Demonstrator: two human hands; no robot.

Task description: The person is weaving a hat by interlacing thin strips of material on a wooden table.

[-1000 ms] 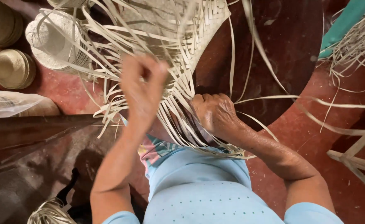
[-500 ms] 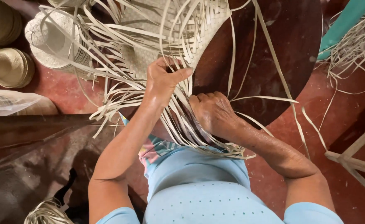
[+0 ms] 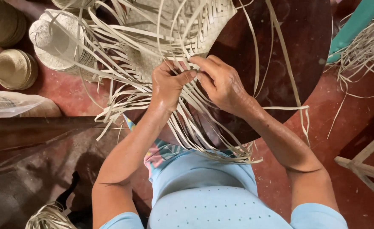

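Pale woven straw mat [image 3: 182, 25], a flat plaited piece of thin palm strips, lies on the dark brown round wooden table [image 3: 280, 55], with its finished weave toward the far edge and its unwoven ends fanning loose toward the person. Long loose pale straw strips [image 3: 187, 127] trail from it over the near rim of the table and down onto the light blue shirt [image 3: 204, 191].

Both hands meet at the near edge of the weave. The left hand [image 3: 168, 85] is curled, its fingers bent around a few strips, with the thumb pressed against them. The right hand [image 3: 223, 82] comes in from the other side, its fingertips pinching strips just beside the left thumb; the two hands touch or nearly touch there. Exactly which strip each one grips cannot be told, as the strands overlap.

To the left of the table, on the red floor [image 3: 68, 91], sit finished woven straw hats [image 3: 51, 40], pale and round, and a second stack [image 3: 8, 68] nearer the left edge. A turquoise painted board [image 3: 352, 25] leans at the upper right beside a tangle of more straw [image 3: 365, 51]. A pale wooden frame [image 3: 365, 165] shows at the right edge.
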